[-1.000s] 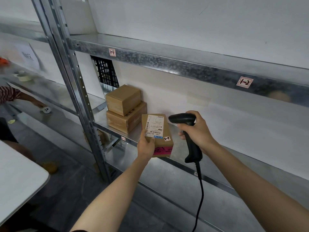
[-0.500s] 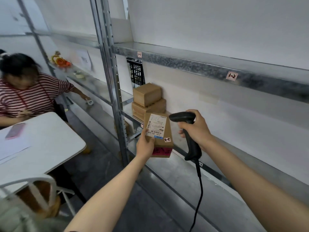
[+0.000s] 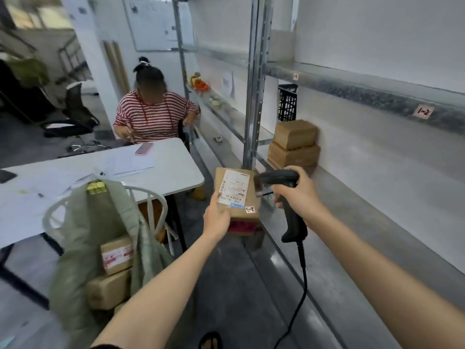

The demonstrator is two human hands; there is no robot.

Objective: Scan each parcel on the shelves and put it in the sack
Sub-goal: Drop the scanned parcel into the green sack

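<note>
My left hand (image 3: 218,217) grips a small cardboard parcel (image 3: 236,195) from below, its white barcode label facing me. My right hand (image 3: 299,195) holds a black corded scanner (image 3: 286,200) by the handle, its head pointing left at the parcel. A green sack (image 3: 88,238) hangs open on a white chair at the lower left, with two taped cardboard parcels (image 3: 113,270) inside. Two more brown parcels (image 3: 294,144) sit stacked on the metal shelf (image 3: 352,202) beyond my hands.
A white table (image 3: 161,170) with papers and a pink phone stands left of the shelving. A person in a striped shirt (image 3: 151,114) sits behind it. A shelf upright (image 3: 254,96) rises just behind the parcel. A black crate (image 3: 286,102) stands on the shelf.
My view has swung left, away from the shelf and toward the table and sack. Both hands kept their hold and moved off the shelf with the parcel and scanner.
</note>
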